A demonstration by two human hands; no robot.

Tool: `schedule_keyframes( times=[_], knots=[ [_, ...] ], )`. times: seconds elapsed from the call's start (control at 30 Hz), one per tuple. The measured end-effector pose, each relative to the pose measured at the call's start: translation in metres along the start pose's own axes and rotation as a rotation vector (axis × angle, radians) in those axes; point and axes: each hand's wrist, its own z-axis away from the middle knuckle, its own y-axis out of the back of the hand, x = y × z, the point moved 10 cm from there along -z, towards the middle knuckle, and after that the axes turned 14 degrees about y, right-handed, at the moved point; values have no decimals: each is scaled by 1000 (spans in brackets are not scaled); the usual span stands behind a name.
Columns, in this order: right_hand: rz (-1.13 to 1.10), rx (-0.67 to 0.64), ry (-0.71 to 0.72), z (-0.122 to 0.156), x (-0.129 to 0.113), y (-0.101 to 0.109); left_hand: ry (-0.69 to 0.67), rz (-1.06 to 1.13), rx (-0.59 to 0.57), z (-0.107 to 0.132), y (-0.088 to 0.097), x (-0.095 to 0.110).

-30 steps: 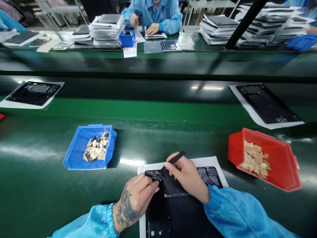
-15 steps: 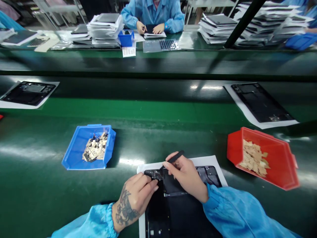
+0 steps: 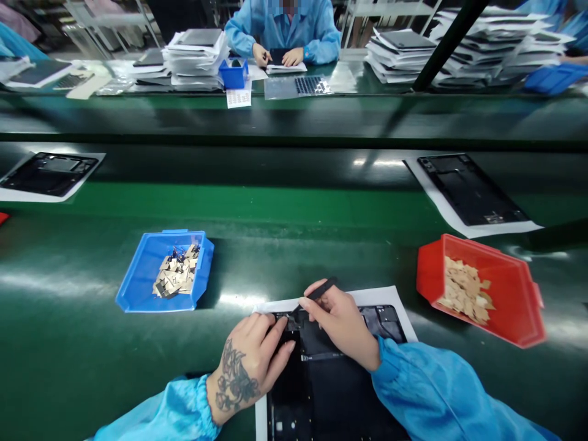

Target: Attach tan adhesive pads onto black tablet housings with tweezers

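A black flat device shell (image 3: 340,386) lies on a white sheet (image 3: 367,297) right in front of me. My right hand (image 3: 342,324) pinches black tweezers (image 3: 316,292), whose tip touches the shell's top left corner. My left hand (image 3: 252,361) rests on that same corner, fingers pressed together on the shell's edge beside the tweezer tip. Both sleeves are light blue.
A blue bin (image 3: 142,278) of small metallic pieces sits to the left, a red bin (image 3: 514,306) of tan pieces to the right. Two more black shells on white sheets (image 3: 48,174) (image 3: 468,190) lie on the green belt. Across it, a person in blue (image 3: 285,30) works among stacked parts.
My left hand's fingers have slid forward onto the shell's corner. The view has shifted slightly, and the shells on the belt have drifted left. The person opposite has drawn both hands together.
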Motion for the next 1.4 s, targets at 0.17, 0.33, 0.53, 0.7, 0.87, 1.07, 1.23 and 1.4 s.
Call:
schedule_keyframes(
  times=[0.17, 0.33, 0.53, 0.7, 0.87, 1.07, 1.23, 1.4],
  knots=[
    [-11, 11, 12, 0, 0, 0, 8, -52, 1, -1, -4, -2],
    [10, 31, 47, 0, 0, 0, 17, -106, -20, -2, -8, -1],
    [104, 20, 96, 4, -3, 0, 6, -130, -6, -1, -7, 2],
    [142, 16, 157, 5, -8, -3, 5, -140, 9, -3, -6, 2],
    [269, -3, 257, 8, -21, -4, 25, -156, -1, -4, -8, 0],
    [427, 44, 440, 14, -50, 9, 41, -141, -6, -3, -9, -3],
    [290, 21, 292, 16, -40, 11, 66, -144, -22, -3, -11, -5],
    [262, 27, 257, 15, -37, 10, 71, -136, -32, -3, -12, -5]
  ],
)
